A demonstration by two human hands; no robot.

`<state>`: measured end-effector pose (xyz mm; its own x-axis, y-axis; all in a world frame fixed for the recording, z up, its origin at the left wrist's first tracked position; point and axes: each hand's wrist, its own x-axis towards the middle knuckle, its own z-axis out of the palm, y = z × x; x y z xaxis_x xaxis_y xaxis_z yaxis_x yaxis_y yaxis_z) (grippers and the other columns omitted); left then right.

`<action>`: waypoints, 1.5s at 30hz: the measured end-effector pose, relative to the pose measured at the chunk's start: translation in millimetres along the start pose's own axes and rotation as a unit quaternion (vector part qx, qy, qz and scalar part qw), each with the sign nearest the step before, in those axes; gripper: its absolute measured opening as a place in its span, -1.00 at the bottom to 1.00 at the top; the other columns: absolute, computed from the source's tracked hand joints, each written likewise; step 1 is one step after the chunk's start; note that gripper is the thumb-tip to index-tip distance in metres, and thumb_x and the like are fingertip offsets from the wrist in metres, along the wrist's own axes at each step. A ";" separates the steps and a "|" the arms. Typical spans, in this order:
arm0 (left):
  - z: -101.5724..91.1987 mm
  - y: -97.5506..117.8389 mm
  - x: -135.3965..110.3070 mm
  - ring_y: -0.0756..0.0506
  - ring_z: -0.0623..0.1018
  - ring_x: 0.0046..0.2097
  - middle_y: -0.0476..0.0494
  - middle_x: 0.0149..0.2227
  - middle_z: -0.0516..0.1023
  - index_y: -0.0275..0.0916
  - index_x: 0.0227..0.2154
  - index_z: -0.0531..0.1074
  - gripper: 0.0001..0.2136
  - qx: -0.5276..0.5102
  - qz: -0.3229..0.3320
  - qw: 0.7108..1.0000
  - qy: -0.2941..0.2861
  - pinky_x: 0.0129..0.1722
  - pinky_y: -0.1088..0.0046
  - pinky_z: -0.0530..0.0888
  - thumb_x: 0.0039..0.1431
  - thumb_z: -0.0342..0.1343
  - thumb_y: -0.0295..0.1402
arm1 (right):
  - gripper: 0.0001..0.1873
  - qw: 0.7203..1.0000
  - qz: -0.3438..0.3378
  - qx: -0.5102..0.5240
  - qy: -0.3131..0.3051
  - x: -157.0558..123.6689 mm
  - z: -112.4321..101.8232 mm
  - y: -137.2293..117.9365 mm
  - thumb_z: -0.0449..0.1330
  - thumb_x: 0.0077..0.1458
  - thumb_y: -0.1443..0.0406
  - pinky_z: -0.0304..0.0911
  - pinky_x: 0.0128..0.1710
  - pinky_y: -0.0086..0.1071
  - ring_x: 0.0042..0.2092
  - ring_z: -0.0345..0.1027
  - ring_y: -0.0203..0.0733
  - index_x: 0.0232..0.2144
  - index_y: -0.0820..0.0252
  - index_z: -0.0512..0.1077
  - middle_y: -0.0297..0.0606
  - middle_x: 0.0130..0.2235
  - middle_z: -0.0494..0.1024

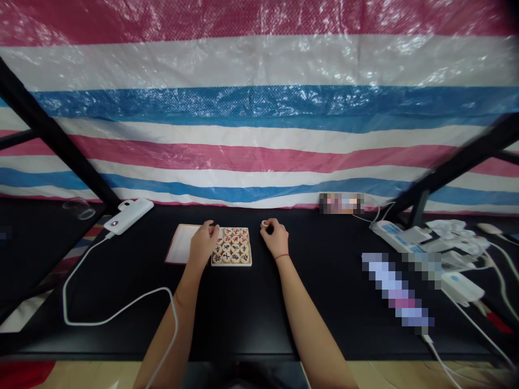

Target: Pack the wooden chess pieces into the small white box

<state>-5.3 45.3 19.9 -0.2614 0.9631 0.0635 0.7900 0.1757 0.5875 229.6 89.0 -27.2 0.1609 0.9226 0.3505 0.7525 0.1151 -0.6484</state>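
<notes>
A shallow white box (pixel 231 264) holds several round Chinese chess pieces (pixel 235 248) in rows, with red characters on the far ones and black on the near ones. My left hand (pixel 203 243) rests over the box's left side, fingers slightly bent and apart, and covers some pieces there. Under and left of that hand lies the box lid (pixel 178 247), pale inside with a dark red edge. To the right of the box, my right hand (pixel 277 239) pinches one Chinese chess piece (pixel 265 223) with a red mark, close to the black tabletop.
A white power bank (pixel 130 216) sits at the back left, its white cable (pixel 93 324) looping across the table (pixel 243 324) and my left forearm. Power strips (pixel 399 237) and tangled cables crowd the right side. A striped plastic sheet (pixel 259 156) hangs behind.
</notes>
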 end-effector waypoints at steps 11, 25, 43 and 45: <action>5.1 6.2 -6.3 -0.22 0.47 -0.02 -0.32 -0.08 0.45 -0.26 -0.02 0.44 -0.68 0.068 0.047 0.993 0.090 0.00 0.26 0.38 0.22 0.00 -0.29 | -0.83 1.000 -0.005 -0.019 0.000 0.1 2.7 0.8 0.16 0.02 0.26 0.15 -0.16 -0.27 -0.17 0.37 -0.10 -0.27 0.11 0.37 -0.29 -0.27 0.54; 8.5 25.1 -18.9 -0.28 0.32 0.01 -0.27 -0.05 0.45 -0.16 -0.20 0.57 -0.68 0.162 0.040 0.985 0.033 -0.09 0.13 0.29 0.28 -0.08 -0.20 | -0.64 0.995 -0.034 0.013 0.091 -5.0 -3.9 -7.4 0.13 0.03 0.17 0.22 -0.14 -0.21 -0.13 0.37 -0.02 -0.11 0.17 0.37 -0.18 -0.18 0.57; 7.5 31.0 -21.2 -0.26 0.41 -0.05 -0.18 -0.29 0.59 -0.20 -0.34 0.51 -0.79 0.095 0.069 0.992 0.043 -0.02 0.10 0.19 0.23 0.01 -0.24 | -0.79 0.997 -0.048 0.060 -0.031 -38.2 -9.1 -53.1 0.08 0.11 0.21 0.25 -0.28 -0.34 -0.35 0.44 -0.15 -0.32 0.14 0.47 -0.28 -0.39 0.58; 5.5 34.1 -22.3 -0.23 0.43 -0.05 -0.15 -0.25 0.60 -0.17 -0.31 0.51 -0.82 0.051 0.087 0.993 0.066 -0.01 0.13 0.21 0.22 0.05 -0.24 | -0.71 0.990 -0.119 0.073 -0.018 -38.3 -10.1 -55.4 0.13 0.07 0.21 0.27 -0.16 -0.27 -0.21 0.44 -0.10 -0.16 0.17 0.45 -0.20 -0.21 0.59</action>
<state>30.5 31.0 34.1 -0.1808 0.9469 0.2660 0.8803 0.0351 0.4732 188.2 43.7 2.1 -0.0347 0.8751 0.4826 0.6656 0.3804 -0.6421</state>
